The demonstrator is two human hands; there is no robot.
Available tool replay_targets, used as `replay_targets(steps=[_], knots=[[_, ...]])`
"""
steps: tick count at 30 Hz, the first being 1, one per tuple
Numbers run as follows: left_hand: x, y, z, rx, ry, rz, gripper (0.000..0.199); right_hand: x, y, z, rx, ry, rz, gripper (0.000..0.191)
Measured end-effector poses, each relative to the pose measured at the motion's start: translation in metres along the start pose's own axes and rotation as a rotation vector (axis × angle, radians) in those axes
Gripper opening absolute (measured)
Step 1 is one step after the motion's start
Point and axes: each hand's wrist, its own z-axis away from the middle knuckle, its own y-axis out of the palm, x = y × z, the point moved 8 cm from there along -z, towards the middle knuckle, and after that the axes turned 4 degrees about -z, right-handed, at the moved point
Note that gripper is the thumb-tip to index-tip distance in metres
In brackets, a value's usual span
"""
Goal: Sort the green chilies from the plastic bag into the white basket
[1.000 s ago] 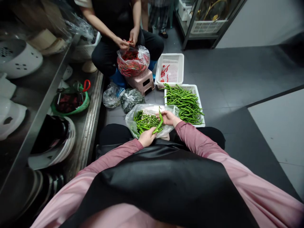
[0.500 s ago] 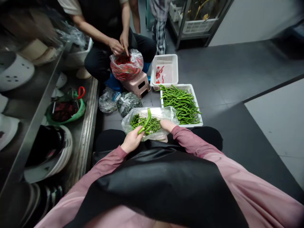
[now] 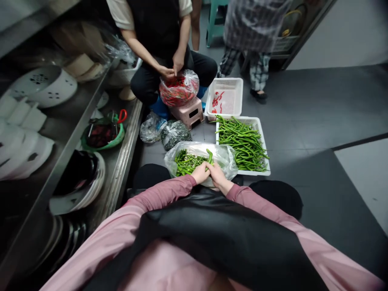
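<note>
My left hand (image 3: 201, 173) is closed around the lower part of a green chili pepper (image 3: 209, 155), whose curved upper end points upward. Fingers of my right hand (image 3: 217, 175) meet it there and pinch the same pepper near its lower end, which the hands hide. Both hands sit over the near edge of a clear plastic bag (image 3: 226, 155), with several small green peppers and stem pieces (image 3: 188, 162) inside. Just right of the bag, a white basket (image 3: 264, 166) holds a heap of long green peppers (image 3: 242, 141).
Across from me a co-worker's hands (image 3: 173, 69) work over a bag of red chilies (image 3: 178, 91) on a pink stool (image 3: 189, 112). A white basket (image 3: 239, 87) holds several red chilies. Tied bags (image 3: 175, 134) lie on the floor. Metal shelving (image 3: 121, 149) with dishes lines the left.
My right hand has come out of the bag and joined my left on the pepper. The view has shifted left, and a person in checked trousers now stands nearer the baskets.
</note>
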Motion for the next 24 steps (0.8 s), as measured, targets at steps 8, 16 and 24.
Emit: replay_targets(steps=[8,16,24], knots=[[-0.001,-0.001,0.005,0.036,0.103,-0.030,0.037,0.021,-0.005,-0.010,-0.174,-0.123,0.046,0.017],[0.008,0.017,0.001,0.131,0.184,-0.133,0.021,0.214,-0.081,-0.034,-0.240,-0.771,0.452,0.017],[-0.021,0.010,0.013,0.170,0.383,-0.151,0.025,0.257,-0.172,-0.181,-0.225,-0.679,1.139,0.015]])
